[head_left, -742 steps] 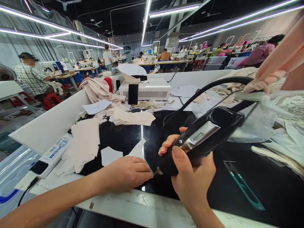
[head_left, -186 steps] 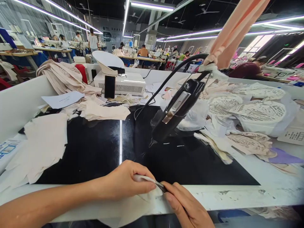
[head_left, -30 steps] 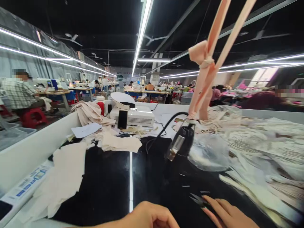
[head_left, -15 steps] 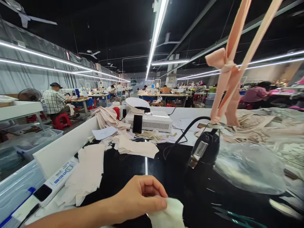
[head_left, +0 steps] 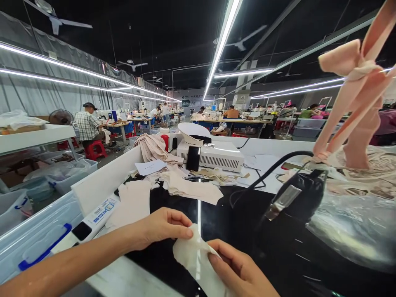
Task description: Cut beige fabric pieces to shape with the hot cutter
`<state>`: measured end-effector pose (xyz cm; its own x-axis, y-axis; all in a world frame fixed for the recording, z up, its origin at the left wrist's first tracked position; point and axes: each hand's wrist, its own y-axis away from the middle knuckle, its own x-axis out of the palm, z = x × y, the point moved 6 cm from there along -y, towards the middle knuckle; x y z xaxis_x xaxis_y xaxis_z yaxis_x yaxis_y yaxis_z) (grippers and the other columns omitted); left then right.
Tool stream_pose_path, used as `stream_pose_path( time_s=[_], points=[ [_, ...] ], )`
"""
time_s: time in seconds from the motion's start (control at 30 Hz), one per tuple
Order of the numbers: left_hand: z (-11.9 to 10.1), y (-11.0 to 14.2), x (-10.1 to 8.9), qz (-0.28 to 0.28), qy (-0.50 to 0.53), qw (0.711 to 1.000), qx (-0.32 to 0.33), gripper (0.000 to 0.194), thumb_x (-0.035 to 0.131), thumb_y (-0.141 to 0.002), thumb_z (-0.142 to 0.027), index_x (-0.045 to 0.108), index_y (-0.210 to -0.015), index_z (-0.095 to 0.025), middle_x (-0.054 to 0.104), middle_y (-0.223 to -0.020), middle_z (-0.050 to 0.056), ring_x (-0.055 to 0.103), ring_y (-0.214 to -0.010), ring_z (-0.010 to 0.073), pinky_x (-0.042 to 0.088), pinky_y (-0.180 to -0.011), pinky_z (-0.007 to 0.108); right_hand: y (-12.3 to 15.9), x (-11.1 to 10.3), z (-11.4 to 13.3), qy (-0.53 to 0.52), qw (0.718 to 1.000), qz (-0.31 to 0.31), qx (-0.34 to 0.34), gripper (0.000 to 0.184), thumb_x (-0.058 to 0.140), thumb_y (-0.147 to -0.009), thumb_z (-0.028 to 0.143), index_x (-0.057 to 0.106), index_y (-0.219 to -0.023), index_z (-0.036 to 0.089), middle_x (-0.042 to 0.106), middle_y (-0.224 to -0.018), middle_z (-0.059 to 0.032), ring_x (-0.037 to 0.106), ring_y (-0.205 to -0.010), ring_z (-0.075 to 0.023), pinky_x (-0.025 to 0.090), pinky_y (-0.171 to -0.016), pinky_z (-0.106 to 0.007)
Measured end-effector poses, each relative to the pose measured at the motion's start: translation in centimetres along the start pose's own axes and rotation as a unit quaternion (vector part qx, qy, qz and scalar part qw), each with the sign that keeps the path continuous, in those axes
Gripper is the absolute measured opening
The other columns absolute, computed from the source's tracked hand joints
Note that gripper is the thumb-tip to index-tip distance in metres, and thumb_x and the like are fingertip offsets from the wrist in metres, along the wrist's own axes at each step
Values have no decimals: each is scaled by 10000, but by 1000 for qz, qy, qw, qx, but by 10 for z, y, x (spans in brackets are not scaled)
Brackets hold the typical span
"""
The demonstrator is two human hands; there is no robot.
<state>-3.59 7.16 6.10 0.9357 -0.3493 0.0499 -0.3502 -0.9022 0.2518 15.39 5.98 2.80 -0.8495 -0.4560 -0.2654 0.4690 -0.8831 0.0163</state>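
Observation:
A small off-white fabric piece (head_left: 198, 258) hangs between my two hands over the black tabletop (head_left: 241, 225). My left hand (head_left: 168, 227) pinches its upper end between thumb and fingers. Lower and to the right, my right hand (head_left: 233, 266) grips the same piece along its right side, thumb on top. Beyond them lies a stack of cream fabric pieces (head_left: 193, 187), and another pile of pale cut pieces (head_left: 134, 200) rests left of my left arm.
A black tool with a clear tube (head_left: 284, 202) hangs on pink fabric strips (head_left: 355, 95) at right, beside a plastic bag (head_left: 355, 231). A phone (head_left: 193, 158) leans on a white machine (head_left: 216, 154). Blue-handled bins (head_left: 46, 247) stand left; a person in a checked shirt (head_left: 88, 126) sits beyond.
My right hand has come into view and taken hold of the fabric piece. My left hand has lifted slightly. The whole view has swung to the left, and the scissors have left the picture.

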Motion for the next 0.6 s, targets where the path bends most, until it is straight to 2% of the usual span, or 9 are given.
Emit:
stream_pose_path(
  time_s=[0.1, 0.23, 0.3, 0.43, 0.5, 0.6],
  points=[
    [-2, 0, -5, 0, -4, 1000, 10, 492, 1014, -584, -440, 716, -865, -167, 691, -802, -34, 557, -743, 110, 364, -705, 250, -9, -3, -4, 33, 999, 10, -15, 427, 610, -932, 617, 732, -834, 219, 665, -770, 2, 568, -717, -184, 458, -662, -268],
    [-2, -1, -11, 6, -15, 1000, 17, 440, 968, -626, -419, 698, -874, -177, 650, -765, -48, 512, -689, 96, 307, -612, 240, -17, -8, -5, 166, 985, -11, -48, 240, 541, -921, 382, 704, -818, 239, 689, -792, 3, 609, -751, -207, 466, -686, -291],
    [-1, -1, -14, 4, -20, 1000, 16, 437, 961, -630, -419, 696, -879, -176, 649, -766, -47, 503, -681, 89, 282, -600, 238, -18, -10, -2, 250, 964, -52, -76, 215, 502, -913, 284, 696, -824, 254, 692, -790, 10, 634, -742, -207, 461, -685, -298],
    [2, -2, -24, -5, -30, 1000, 5, 449, 960, -636, -426, 689, -885, -170, 654, -767, -43, 483, -654, 74, 246, -575, 226, -17, -8, 3, 384, 909, -116, -112, 284, 427, -963, 179, 660, -829, 269, 704, -785, 18, 691, -751, -207, 442, -689, -307],
    [2, -1, -28, -5, -27, 1000, -2, 467, 965, -631, -439, 677, -880, -169, 633, -732, -52, 431, -589, 59, 207, -536, 229, -19, -10, 4, 425, 891, -125, -103, 293, 405, -982, 148, 608, -808, 266, 711, -780, 31, 703, -739, -195, 413, -665, -297],
    [-2, 1, -31, -6, -16, 1000, -13, 490, 967, -623, -454, 653, -874, -175, 600, -688, -70, 367, -506, 40, 163, -493, 238, -25, -19, -1, 459, 880, -109, -48, 275, 417, -975, 125, 580, -806, 268, 716, -761, 45, 702, -698, -183, 363, -615, -288]
  ],
)
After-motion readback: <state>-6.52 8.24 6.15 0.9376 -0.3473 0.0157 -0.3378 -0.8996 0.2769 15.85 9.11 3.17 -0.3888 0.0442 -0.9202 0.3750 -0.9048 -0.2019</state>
